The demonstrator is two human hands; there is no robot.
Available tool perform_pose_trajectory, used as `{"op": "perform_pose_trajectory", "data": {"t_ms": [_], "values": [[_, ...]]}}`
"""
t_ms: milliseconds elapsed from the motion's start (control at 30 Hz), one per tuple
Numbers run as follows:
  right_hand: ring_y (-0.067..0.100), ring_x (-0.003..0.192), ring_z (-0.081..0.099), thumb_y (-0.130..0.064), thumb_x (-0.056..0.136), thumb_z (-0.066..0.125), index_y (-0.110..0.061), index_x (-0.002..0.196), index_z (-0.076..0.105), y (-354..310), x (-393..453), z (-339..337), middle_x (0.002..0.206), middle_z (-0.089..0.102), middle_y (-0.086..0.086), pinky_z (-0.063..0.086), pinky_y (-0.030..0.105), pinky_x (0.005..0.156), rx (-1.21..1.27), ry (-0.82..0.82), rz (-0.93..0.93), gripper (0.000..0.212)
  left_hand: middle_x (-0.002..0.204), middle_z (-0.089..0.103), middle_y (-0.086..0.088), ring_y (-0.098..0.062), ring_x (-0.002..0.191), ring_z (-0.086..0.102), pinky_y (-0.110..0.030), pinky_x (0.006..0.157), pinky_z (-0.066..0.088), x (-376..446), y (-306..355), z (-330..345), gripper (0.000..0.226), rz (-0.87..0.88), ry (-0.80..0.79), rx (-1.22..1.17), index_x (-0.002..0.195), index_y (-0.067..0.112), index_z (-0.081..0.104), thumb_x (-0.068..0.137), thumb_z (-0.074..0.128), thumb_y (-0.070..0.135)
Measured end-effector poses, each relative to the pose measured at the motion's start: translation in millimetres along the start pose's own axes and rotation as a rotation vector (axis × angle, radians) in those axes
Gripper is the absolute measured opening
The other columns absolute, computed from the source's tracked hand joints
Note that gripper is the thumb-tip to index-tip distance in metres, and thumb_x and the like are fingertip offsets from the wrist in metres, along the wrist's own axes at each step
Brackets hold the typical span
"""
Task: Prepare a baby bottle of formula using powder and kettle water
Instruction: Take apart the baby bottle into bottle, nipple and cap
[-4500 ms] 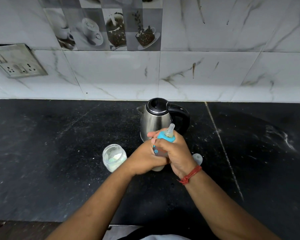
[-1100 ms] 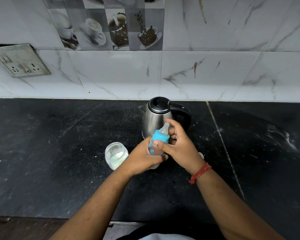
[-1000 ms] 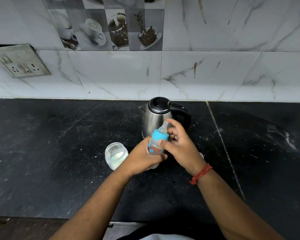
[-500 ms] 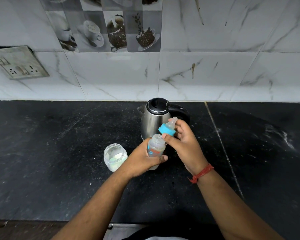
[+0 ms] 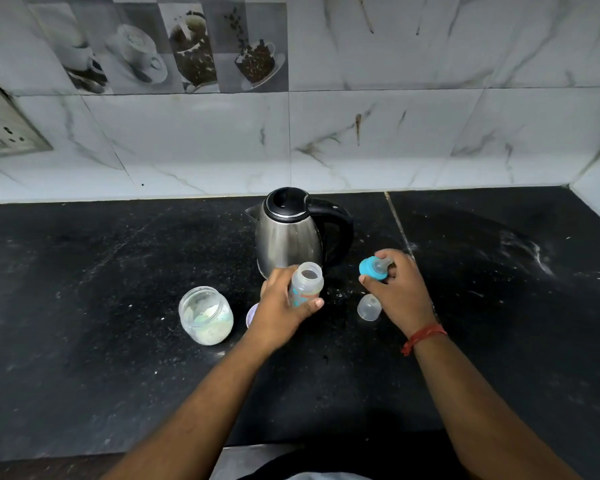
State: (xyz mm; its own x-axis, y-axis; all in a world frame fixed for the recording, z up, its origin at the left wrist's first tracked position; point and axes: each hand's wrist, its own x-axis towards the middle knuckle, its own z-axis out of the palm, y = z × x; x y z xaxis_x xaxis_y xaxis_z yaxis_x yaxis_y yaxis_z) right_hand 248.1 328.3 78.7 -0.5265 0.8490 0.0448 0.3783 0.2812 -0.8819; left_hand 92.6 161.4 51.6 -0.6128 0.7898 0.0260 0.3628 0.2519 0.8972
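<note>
My left hand (image 5: 281, 306) grips the small clear baby bottle (image 5: 306, 282), upright and open at the mouth, just in front of the steel kettle (image 5: 288, 233). Off to the right, my right hand (image 5: 395, 289) holds the blue screw ring with its teat (image 5: 373, 269) above the counter. An open glass jar of pale powder (image 5: 205, 315) stands left of my left hand. The clear bottle cap (image 5: 369, 307) lies on the counter under my right hand.
The black stone counter (image 5: 101, 323) is dusted with white specks. A pale lid edge (image 5: 252, 315) peeks out from behind my left hand. A marble-tiled wall rises behind the kettle, with a socket plate (image 5: 4, 126) at the far left.
My right hand has unscrewed the blue teat ring and carried it off to the right. The bottle now stands open in my left hand.
</note>
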Motion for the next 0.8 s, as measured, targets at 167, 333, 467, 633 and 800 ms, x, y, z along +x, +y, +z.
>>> {"op": "perform_pose_trajectory", "data": {"t_ms": [167, 333, 467, 633, 800], "values": [[0.016, 0.119, 0.057, -0.01, 0.082, 0.081, -0.02, 0.133, 0.053, 40, 4, -17, 0.129, 0.054, -0.003, 0.049, 0.033, 0.102, -0.08, 0.048, 0.107, 0.059, 0.119, 0.061, 0.007, -0.019, 0.116, 0.058, -0.037, 0.105, 0.046, 11, -1, 27, 0.056, -0.018, 0.016, 0.009, 0.119, 0.038, 0.059, 0.073, 0.087, 0.025], [0.02, 0.121, 0.056, -0.007, 0.083, 0.077, -0.017, 0.142, 0.045, 74, 4, -27, 0.136, 0.052, 0.004, 0.045, 0.028, 0.098, -0.147, 0.021, 0.197, 0.069, 0.114, 0.067, 0.006, -0.007, 0.105, 0.064, -0.016, 0.091, 0.046, 17, -9, 47, 0.049, -0.114, -0.029, -0.006, 0.11, 0.038, 0.058, 0.079, 0.083, 0.01], [0.022, 0.126, 0.054, -0.009, 0.083, 0.078, -0.016, 0.145, 0.042, 95, 6, -24, 0.137, 0.053, 0.004, 0.044, 0.035, 0.108, -0.295, -0.072, 0.178, 0.072, 0.103, 0.067, 0.011, 0.004, 0.091, 0.06, -0.001, 0.075, 0.04, 17, -10, 56, 0.042, -0.178, -0.054, 0.003, 0.109, 0.029, 0.057, 0.083, 0.078, 0.005], [0.023, 0.129, 0.047, -0.007, 0.082, 0.079, -0.012, 0.142, 0.044, 107, 8, -23, 0.132, 0.054, 0.005, 0.042, 0.036, 0.11, -0.392, -0.107, 0.135, 0.07, 0.098, 0.065, 0.015, 0.008, 0.089, 0.058, 0.0, 0.074, 0.039, 17, -13, 65, 0.039, -0.192, -0.072, 0.019, 0.105, 0.029, 0.058, 0.083, 0.076, 0.003], [0.024, 0.134, 0.042, -0.007, 0.083, 0.079, -0.011, 0.142, 0.044, 113, 7, -23, 0.132, 0.056, 0.004, 0.038, 0.033, 0.112, -0.408, -0.11, 0.133, 0.069, 0.102, 0.067, 0.017, 0.009, 0.093, 0.059, 0.0, 0.075, 0.039, 19, -18, 67, 0.039, -0.198, -0.085, 0.021, 0.109, 0.03, 0.059, 0.084, 0.077, 0.006]]}}
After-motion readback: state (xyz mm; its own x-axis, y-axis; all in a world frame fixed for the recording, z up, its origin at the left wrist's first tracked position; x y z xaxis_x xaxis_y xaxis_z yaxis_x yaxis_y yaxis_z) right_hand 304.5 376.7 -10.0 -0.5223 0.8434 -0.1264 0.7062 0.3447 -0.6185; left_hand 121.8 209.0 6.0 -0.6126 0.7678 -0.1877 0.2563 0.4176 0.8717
